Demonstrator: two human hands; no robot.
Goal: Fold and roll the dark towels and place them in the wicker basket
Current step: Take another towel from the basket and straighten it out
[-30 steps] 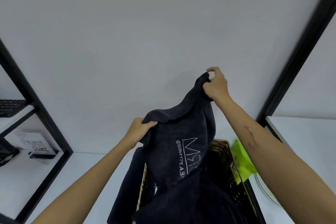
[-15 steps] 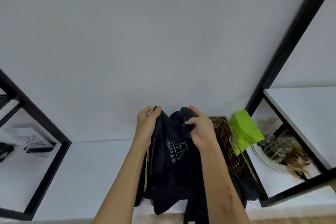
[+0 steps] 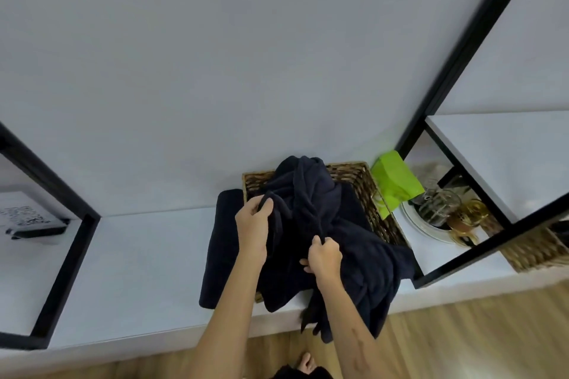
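Observation:
A heap of dark towels (image 3: 320, 212) fills the wicker basket (image 3: 366, 191) on a low white shelf and spills over its front and right rim, down past the shelf edge. My left hand (image 3: 252, 224) pinches a fold of towel at the heap's left side. Gripping a bunched part near the front of the heap is my right hand (image 3: 324, 257). Another dark towel (image 3: 220, 243) hangs over the basket's left side onto the shelf. Most of the basket's inside is hidden by cloth.
A bright green box (image 3: 394, 181) stands right of the basket, beside a white plate (image 3: 421, 224) with glass and gold items. Black frame posts (image 3: 462, 52) bound the bay. A card with a QR code (image 3: 24, 218) sits far left. Wooden floor (image 3: 462, 341) lies below.
The towel I held up and spread high has come down onto the heap at the basket. Both hands dropped with it, and the view tilted downward to show the shelf and floor.

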